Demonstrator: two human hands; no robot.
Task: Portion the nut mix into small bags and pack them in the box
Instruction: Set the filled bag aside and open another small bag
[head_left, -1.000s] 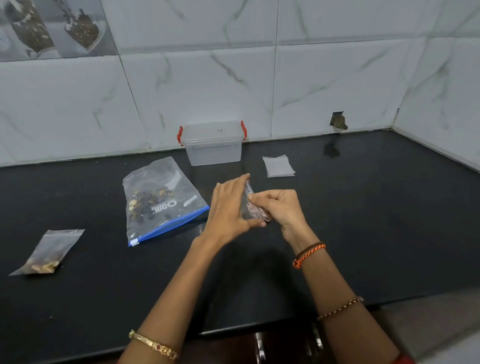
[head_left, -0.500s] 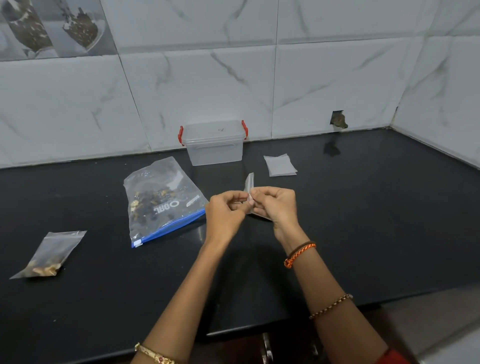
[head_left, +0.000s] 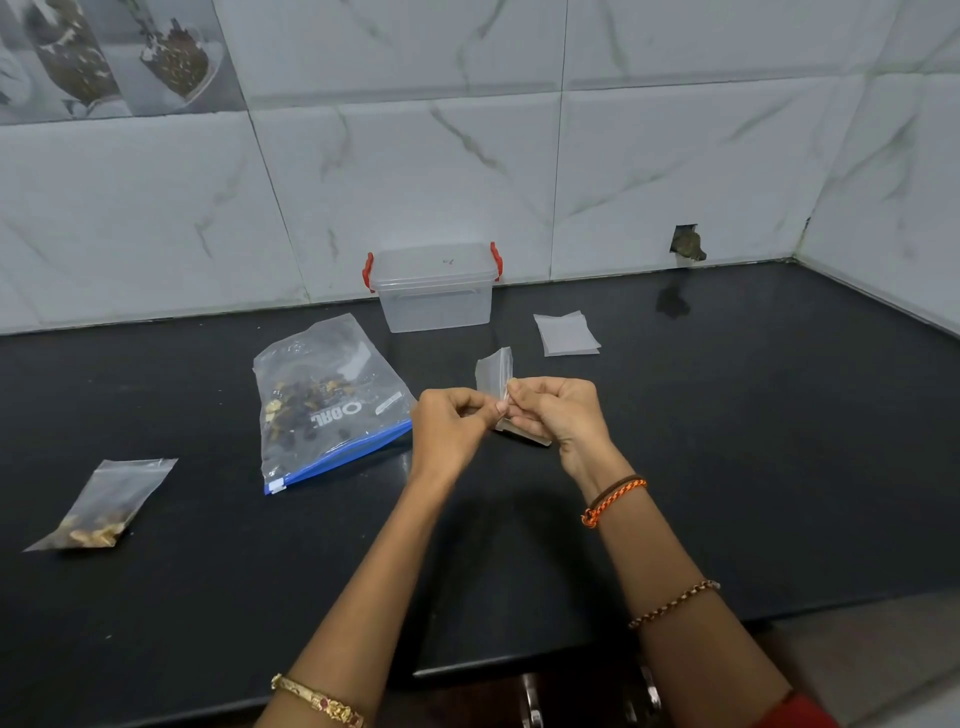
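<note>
A gold bangle (head_left: 317, 702) circles the left forearm; the right wears an orange-brown thread band (head_left: 613, 497) and a beaded chain (head_left: 674, 604).

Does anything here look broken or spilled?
Nothing has spilled on the counter. One oddity: a ragged hole in the wall tile at the back right, just above the counter, with rough dark material showing inside. The lidded box and nut mix bag look intact.

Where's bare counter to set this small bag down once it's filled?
Widest free patch: right of the hands, between the stack of empty bags and the front edge. Another lies between the filled small bag and nut mix bag. Crowded around the box.
</note>
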